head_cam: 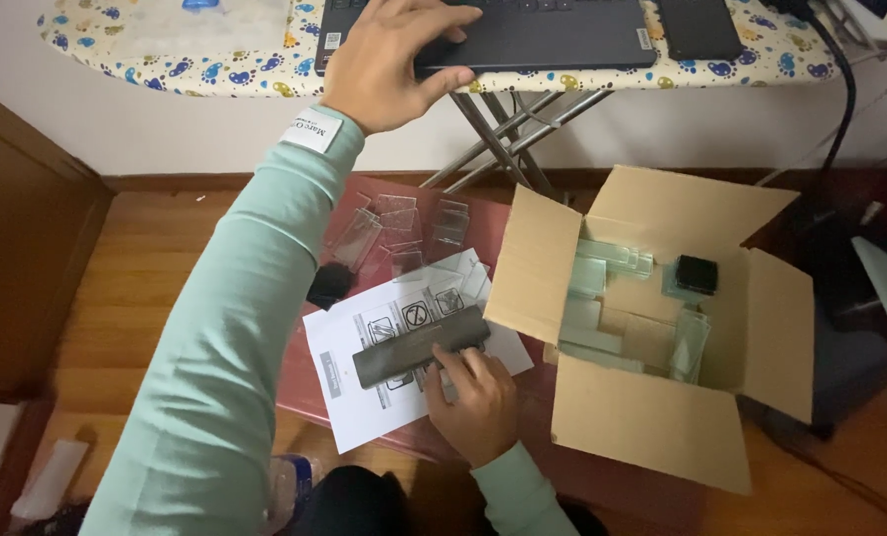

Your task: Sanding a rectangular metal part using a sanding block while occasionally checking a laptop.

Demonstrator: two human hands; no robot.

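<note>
My left hand (389, 65) is up on the dark grey laptop (523, 35), fingers spread flat over its front edge, gripping nothing. Laptop sits on the paw-print ironing board (215, 60). My right hand (473, 392) pinches the long dark grey rectangular device (419, 347), lying across a white instruction sheet (364, 397) on the reddish low worktop (305, 382). Open cardboard box (662, 417) w/ clear plastic pieces just beside, to the right.

1 head camera looks steeply down, close above the floor.
</note>
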